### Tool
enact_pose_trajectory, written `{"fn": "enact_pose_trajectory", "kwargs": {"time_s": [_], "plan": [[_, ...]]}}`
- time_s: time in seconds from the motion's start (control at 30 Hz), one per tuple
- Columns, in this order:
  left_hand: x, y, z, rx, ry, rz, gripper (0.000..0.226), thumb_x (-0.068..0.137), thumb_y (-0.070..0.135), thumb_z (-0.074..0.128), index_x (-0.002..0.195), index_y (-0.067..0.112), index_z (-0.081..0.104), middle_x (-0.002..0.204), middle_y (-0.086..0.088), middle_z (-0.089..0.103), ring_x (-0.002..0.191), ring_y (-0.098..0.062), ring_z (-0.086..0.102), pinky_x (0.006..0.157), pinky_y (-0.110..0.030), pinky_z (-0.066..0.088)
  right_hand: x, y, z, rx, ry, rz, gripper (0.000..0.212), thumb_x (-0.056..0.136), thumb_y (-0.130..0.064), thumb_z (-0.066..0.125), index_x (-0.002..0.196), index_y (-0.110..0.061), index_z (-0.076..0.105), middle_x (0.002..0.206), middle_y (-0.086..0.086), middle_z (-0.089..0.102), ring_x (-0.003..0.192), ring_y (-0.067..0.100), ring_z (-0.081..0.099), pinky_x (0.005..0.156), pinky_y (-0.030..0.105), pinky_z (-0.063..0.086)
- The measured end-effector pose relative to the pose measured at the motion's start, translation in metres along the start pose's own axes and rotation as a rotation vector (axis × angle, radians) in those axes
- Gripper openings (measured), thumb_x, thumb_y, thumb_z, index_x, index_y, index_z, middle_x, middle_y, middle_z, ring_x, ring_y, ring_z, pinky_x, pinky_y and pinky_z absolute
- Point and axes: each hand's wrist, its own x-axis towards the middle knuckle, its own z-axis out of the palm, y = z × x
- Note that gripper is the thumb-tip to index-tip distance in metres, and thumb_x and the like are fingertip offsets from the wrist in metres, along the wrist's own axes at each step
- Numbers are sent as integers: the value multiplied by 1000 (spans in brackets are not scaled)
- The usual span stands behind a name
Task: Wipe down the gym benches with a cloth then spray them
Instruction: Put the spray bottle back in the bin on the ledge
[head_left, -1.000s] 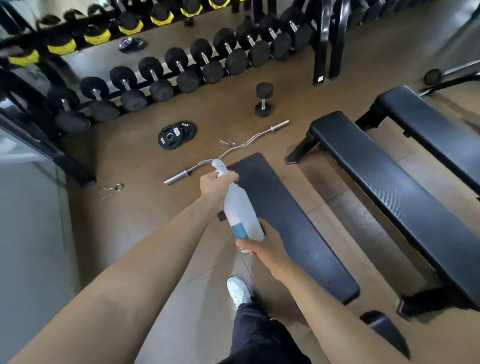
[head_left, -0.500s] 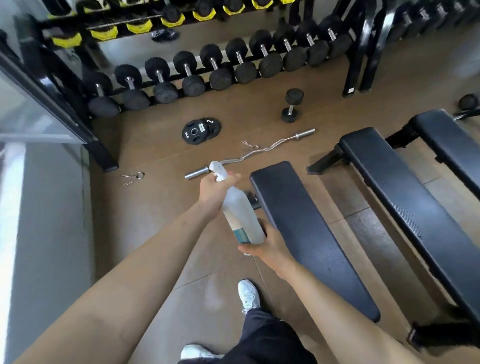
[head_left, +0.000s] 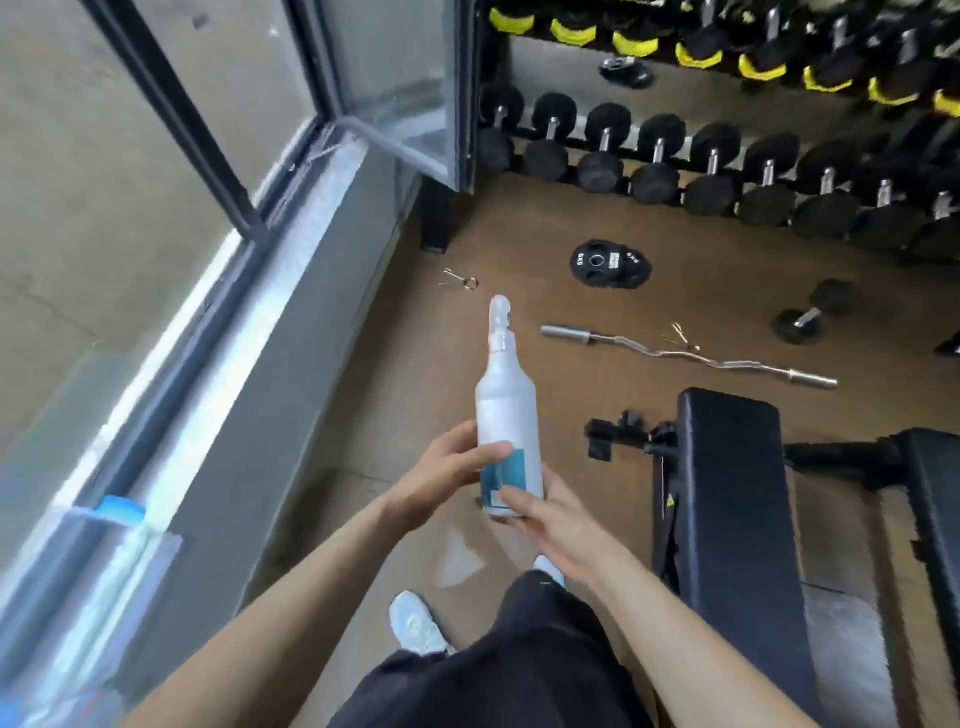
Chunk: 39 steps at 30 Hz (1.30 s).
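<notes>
A white spray bottle (head_left: 505, 410) with a teal label stands upright in front of me, nozzle pointing away. My left hand (head_left: 451, 470) wraps the lower body of the bottle from the left. My right hand (head_left: 553, 517) cups its base from the right. A black padded gym bench (head_left: 737, 519) lies to the right of my hands, with the edge of a second bench (head_left: 935, 499) beyond it. No cloth is in view.
A curl bar (head_left: 685, 354), weight plates (head_left: 609, 264), a loose dumbbell (head_left: 813, 317) and a spring clip (head_left: 460, 279) lie on the brown floor. A dumbbell rack (head_left: 727, 171) fills the back. A window ledge (head_left: 218, 364) runs along the left, with a blue-capped container (head_left: 117, 512) on it.
My view swung left toward the window. My left hand slid from the bottle's nozzle down to its body, and the bottle now stands more upright. My right hand stays at its base.
</notes>
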Motion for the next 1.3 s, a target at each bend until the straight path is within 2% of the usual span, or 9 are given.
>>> {"fn": "enact_pose_trajectory", "kwargs": {"time_s": [0.17, 0.27, 0.37, 0.53, 0.67, 0.8, 1.03, 1.2, 1.3], "plan": [[-63, -24, -45, -123, 329, 87, 50, 72, 48, 79, 110, 17, 68, 102, -2, 74, 96, -20, 70, 80, -33, 55, 20, 10, 66, -429, -220, 72, 48, 84, -22, 75, 128, -24, 57, 122, 2, 72, 115, 20, 68, 102, 36, 53], [-94, -41, -73, -124, 499, 106, 41, 74, 36, 83, 108, 17, 69, 100, -3, 74, 93, -19, 69, 82, -37, 57, 43, 2, 95, -826, -382, 136, 44, 80, -47, 76, 119, -33, 63, 107, -10, 73, 97, 5, 68, 84, 21, 51], [-117, -56, -99, -24, 649, 91, 40, 77, 21, 88, 111, 22, 69, 102, 1, 74, 96, -22, 70, 85, -39, 59, 75, -11, 120, -890, -410, 92, 58, 69, -67, 75, 117, -36, 67, 104, -11, 72, 96, 8, 66, 79, 22, 49], [-151, -72, -130, 149, 927, -21, 54, 68, 31, 92, 116, 34, 68, 102, 13, 73, 94, -6, 67, 85, -36, 58, 138, -45, 189, -653, -421, -8, 25, 95, -24, 67, 118, -15, 67, 107, 8, 72, 88, 17, 70, 79, 37, 54], [-171, -81, -144, 170, 1095, -105, 66, 62, 38, 91, 121, 46, 64, 107, 19, 72, 98, -6, 67, 87, -35, 57, 181, -52, 261, -760, -646, -31, 26, 98, -22, 65, 104, 3, 70, 88, 14, 71, 79, 25, 68, 72, 36, 58], [-186, -90, -154, 103, 1345, -141, 76, 57, 46, 88, 129, 44, 62, 112, 20, 71, 102, -5, 66, 87, -30, 54, 199, -34, 324, -855, -815, -78, 25, 98, -17, 65, 97, 7, 69, 94, 28, 71, 80, 26, 72, 65, 30, 59], [-230, -120, -195, -112, 1576, -83, 57, 79, 26, 88, 131, 31, 65, 121, 17, 71, 114, 1, 64, 100, -22, 51, 199, 16, 440, -988, -1087, -251, 21, 90, -29, 65, 92, -8, 67, 83, 17, 69, 81, 34, 69, 84, 55, 60], [-267, -153, -243, -355, 1571, -82, 46, 91, 3, 73, 134, 15, 61, 116, 0, 71, 110, -16, 67, 107, -36, 52, 210, 55, 508, -1099, -1158, -357, 3, 88, -21, 69, 88, -22, 66, 83, 18, 64, 75, 16, 59, 81, 52, 59], [-286, -173, -263, -464, 1621, -64, 40, 93, 4, 71, 131, 14, 63, 107, 6, 72, 110, -17, 68, 96, -19, 53, 228, 83, 541, -1228, -1139, -469, 7, 91, -18, 69, 88, -22, 65, 72, 8, 59, 67, 12, 49, 67, 34, 48]]}}
